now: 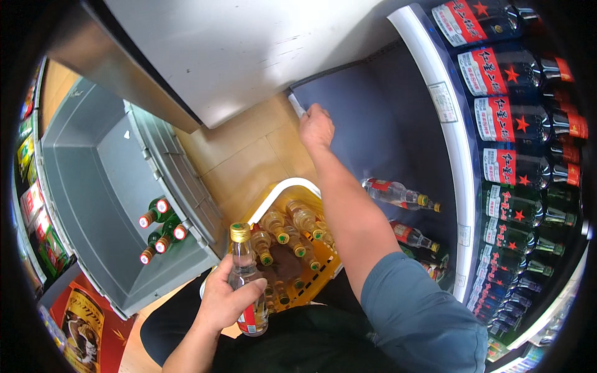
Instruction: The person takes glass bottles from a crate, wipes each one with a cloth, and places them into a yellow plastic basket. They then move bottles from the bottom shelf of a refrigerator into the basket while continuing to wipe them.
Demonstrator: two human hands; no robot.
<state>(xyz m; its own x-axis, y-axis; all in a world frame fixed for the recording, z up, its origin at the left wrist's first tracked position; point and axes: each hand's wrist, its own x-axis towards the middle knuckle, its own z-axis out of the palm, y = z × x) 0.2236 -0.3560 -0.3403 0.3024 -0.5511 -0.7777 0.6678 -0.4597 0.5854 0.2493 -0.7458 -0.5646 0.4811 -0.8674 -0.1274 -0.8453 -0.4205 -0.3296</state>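
My left hand (228, 296) grips a clear glass bottle (249, 279) with a gold screw cap and a red label, held upright at the left rim of a yellow plastic basket (326, 275). Inside the basket lie several similar clear bottles (294, 233), gold caps towards me. My right hand (317, 125) reaches forward to the far front corner of a dark bottom shelf (354, 121). Its fingers curl by a white strip (296, 105) along the shelf edge; what lies under them is hidden. Two clear bottles (396, 192) with red labels lie at the shelf's near part, partly behind my arm.
A grey plastic crate (126, 275) on the left holds several green bottles (163, 233). Upright bottles with red labels (499, 119) line the shelf above, behind a white price rail (447, 140). A white cabinet panel (261, 46) stands ahead. A red box (88, 326) is at lower left.
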